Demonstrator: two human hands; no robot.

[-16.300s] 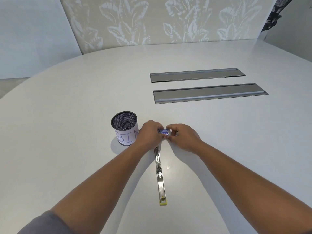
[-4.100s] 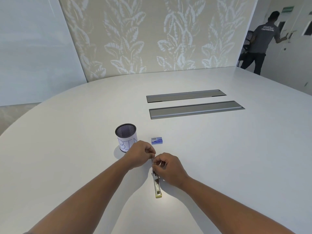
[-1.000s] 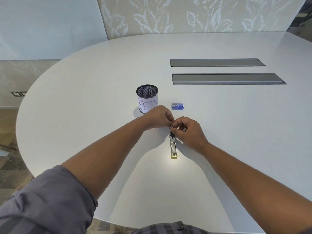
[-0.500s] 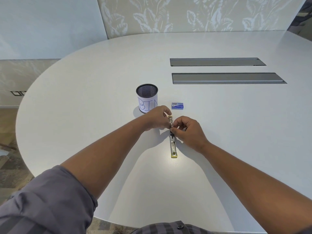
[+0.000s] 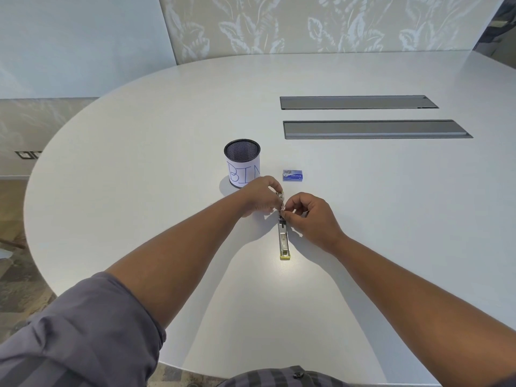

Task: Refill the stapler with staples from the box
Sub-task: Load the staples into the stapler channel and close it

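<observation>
The stapler (image 5: 284,241) lies opened flat on the white table (image 5: 139,163), its metal channel running toward me and ending in a yellow tip. At its far end the upper arm (image 5: 281,200) is tilted up. My left hand (image 5: 261,196) grips that raised arm from the left. My right hand (image 5: 308,216) pinches the stapler at the hinge from the right. The small blue staple box (image 5: 292,175) sits closed on the table just beyond my hands, touched by neither.
A black mesh cup (image 5: 242,166) with a paper label reading BIN stands left of the box, close to my left hand. Two grey recessed cable trays (image 5: 374,129) lie farther back on the right. The table's curved edge runs along the left.
The stapler's upper arm has been lifted up from the far end between my fingers. Both hands stay at the hinge; the box has not moved.
</observation>
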